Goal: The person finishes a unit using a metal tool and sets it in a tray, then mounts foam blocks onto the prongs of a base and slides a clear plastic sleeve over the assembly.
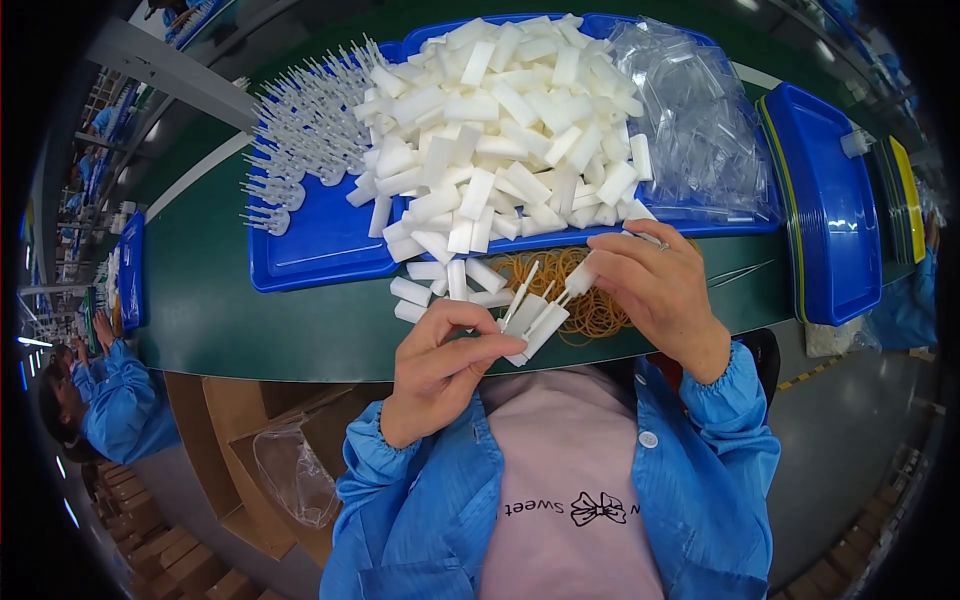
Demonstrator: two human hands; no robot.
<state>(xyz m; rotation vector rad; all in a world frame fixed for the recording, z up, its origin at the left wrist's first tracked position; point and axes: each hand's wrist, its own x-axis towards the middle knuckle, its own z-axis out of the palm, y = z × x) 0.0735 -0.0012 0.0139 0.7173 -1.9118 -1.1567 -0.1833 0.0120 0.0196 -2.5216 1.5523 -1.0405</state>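
Note:
My left hand (440, 362) is closed, pinching the base of a white pronged plastic part (521, 287) above the near table edge. White foam sleeves (546, 326) sit on some of its prongs; at least one thin prong stands bare. With thumb and fingers my right hand (662, 290) grips another white foam sleeve (579, 279), held at the tip of a prong. Whether that prong has entered the sleeve is too small to tell. Behind my hands, loose foam pieces (411, 291) and a heap of tan rubber bands (598, 314) lie on the green table (330, 325).
A large pile of foam pieces (500, 130) fills blue trays (320, 262). Many pronged parts (310, 125) stand at left; clear plastic bags (690, 120) lie at right. Stacked blue trays (825, 220) and tweezers (742, 273) are on the right. Below left is a cardboard box (225, 440); a co-worker (125, 400) sits farther left.

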